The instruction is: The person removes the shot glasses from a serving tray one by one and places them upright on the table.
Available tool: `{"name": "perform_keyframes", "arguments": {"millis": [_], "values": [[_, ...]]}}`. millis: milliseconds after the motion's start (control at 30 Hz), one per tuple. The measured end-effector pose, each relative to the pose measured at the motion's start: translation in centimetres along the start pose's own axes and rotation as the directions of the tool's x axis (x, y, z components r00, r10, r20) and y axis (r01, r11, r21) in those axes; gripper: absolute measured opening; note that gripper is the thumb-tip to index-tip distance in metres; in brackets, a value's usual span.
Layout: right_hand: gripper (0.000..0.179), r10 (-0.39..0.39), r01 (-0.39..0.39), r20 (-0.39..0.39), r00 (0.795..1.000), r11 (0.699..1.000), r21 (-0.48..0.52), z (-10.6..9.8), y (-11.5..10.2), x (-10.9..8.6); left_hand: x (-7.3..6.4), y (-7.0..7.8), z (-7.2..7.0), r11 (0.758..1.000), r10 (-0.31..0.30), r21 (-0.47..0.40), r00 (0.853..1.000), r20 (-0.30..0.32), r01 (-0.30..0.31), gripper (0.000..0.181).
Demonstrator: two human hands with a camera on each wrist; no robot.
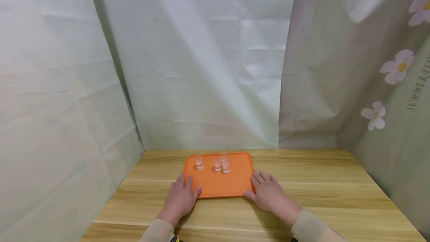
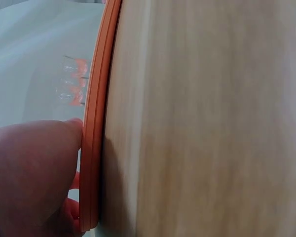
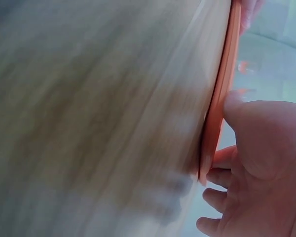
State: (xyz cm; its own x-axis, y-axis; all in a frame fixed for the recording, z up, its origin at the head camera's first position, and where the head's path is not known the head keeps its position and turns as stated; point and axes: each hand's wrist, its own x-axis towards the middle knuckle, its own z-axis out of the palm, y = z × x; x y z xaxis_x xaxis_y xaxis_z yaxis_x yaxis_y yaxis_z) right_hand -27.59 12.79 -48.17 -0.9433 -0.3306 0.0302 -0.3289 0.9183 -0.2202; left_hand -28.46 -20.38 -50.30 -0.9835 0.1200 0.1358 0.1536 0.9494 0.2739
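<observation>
An orange rectangular tray [image 1: 218,188] lies on the wooden table, bearing several small clear shot glasses. One shot glass [image 1: 199,163] is near the tray's back left, apart from a close group of shot glasses [image 1: 226,167] right of the middle. At the tray's front left corner my left hand [image 1: 180,200] touches the rim, its fingers along the left side. My right hand [image 1: 267,193] does the same at the front right corner, with fingers fairly straight and spread. The right wrist view shows fingertips [image 3: 218,175] against the tray's outer edge.
The wooden table [image 1: 312,189] extends to both sides and in front of the tray. Pale hanging sheets [image 1: 208,66] enclose it at the back and sides. White flowers [image 1: 396,66] are printed on the right sheet.
</observation>
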Motion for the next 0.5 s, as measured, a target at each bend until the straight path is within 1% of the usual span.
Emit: {"name": "perform_keyframes", "arguments": {"millis": [500], "values": [[0.078, -0.003, 0.004, -0.027, 1.000, 0.999, 0.036, -0.5, 1.2, -1.9, -0.2, 1.4, 0.5, 0.999, 0.029, -0.036, 1.000, -0.012, -0.029, 0.068]]}}
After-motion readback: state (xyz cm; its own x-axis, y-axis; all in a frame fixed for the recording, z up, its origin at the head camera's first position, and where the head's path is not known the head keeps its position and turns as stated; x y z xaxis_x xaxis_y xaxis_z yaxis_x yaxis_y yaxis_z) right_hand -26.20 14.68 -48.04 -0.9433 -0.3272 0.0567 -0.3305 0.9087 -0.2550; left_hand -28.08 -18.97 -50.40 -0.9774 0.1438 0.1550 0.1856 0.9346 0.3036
